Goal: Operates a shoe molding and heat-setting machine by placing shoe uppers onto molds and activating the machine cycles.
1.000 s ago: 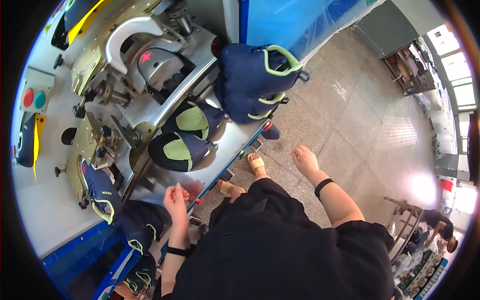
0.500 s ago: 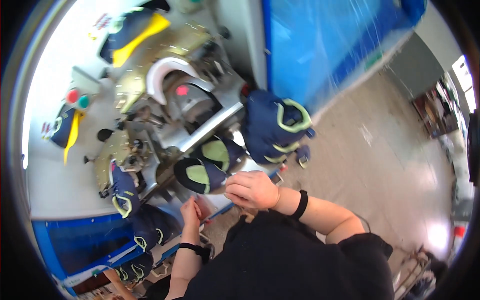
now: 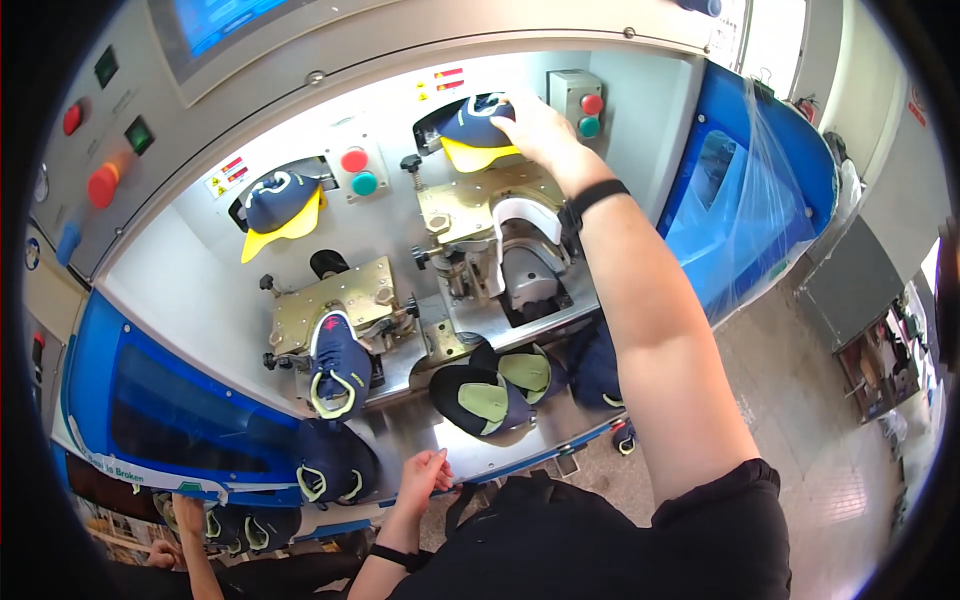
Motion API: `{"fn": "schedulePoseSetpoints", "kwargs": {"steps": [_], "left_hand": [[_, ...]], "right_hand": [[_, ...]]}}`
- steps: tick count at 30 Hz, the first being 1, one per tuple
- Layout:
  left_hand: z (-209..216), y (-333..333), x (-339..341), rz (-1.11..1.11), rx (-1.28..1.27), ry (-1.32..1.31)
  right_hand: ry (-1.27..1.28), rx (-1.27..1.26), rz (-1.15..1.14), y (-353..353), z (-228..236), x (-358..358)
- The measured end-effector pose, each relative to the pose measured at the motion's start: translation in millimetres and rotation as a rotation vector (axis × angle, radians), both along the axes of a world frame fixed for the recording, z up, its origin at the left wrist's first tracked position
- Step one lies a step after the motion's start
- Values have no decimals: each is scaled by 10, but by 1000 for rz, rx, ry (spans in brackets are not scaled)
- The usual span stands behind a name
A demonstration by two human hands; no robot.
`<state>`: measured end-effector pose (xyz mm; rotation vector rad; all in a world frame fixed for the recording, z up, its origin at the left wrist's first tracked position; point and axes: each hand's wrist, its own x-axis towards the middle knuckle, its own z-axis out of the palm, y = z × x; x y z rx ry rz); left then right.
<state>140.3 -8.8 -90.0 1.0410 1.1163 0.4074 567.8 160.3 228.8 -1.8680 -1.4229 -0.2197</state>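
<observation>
While the right hand point(image 3: 540, 130) is clasping the right-hand navy shoe upper point(image 3: 470, 123) at the white back wall point(image 3: 392, 115), the left hand point(image 3: 424, 477), loosely curled and empty, is hovering near the steel ledge point(image 3: 490, 453).

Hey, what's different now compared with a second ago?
The right hand has swung from over the floor, leftward and up into the machine, reaching the right-hand navy-and-yellow shoe; whether it grips is hard to tell. The view has turned toward the machine. The left hand stays low by the metal ledge, where two green-patched shoes still lie.
</observation>
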Motion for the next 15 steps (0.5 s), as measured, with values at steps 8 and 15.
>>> {"fn": "schedulePoseSetpoints", "kwargs": {"steps": [8, 15], "left_hand": [[224, 38, -90, -143, -22, -169], [213, 111, 382, -380, -50, -346]], "right_hand": [[-35, 62, 164, -532, -527, -378], [-93, 187, 47, -2261, -2228, -1467]]}}
